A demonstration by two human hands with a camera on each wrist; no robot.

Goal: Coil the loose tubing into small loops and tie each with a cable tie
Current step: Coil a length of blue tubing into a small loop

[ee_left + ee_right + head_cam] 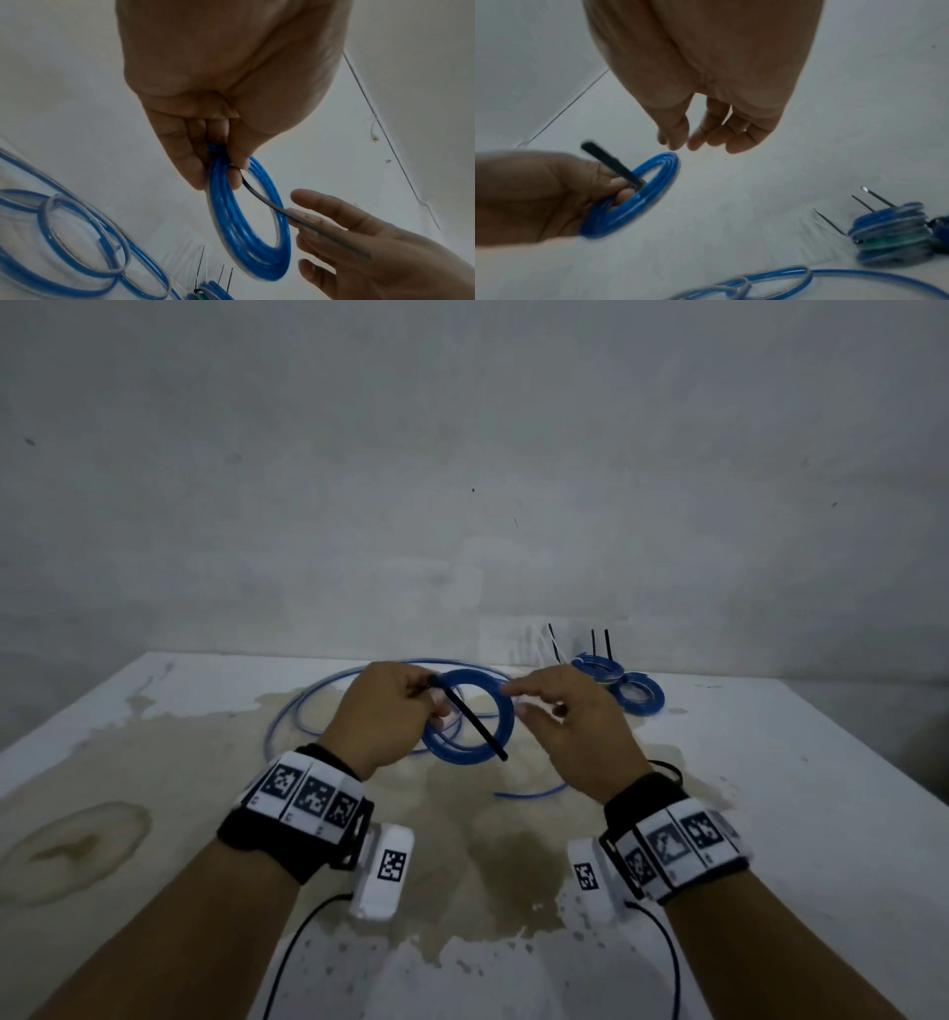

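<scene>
Our left hand (390,711) pinches a blue coil (470,716) of tubing at its upper left side, thumb and fingers clamped on the bundled turns, and holds it up above the table (770,762). A black tie (470,721) sticks out from that same pinch and slants down across the coil's opening. Our right hand (570,726) sits just to the right of the coil with fingers loosely spread, gripping nothing; in the left wrist view the tie's free end lies along its fingers (334,213). Loose tubing (308,711) sprawls in wide blue curves on the table behind and under the hands. Well to the right, near the wall, lie tied coils (619,683) with black tie tails standing upright. The table's white top is blotched with brown stains (77,845).
</scene>
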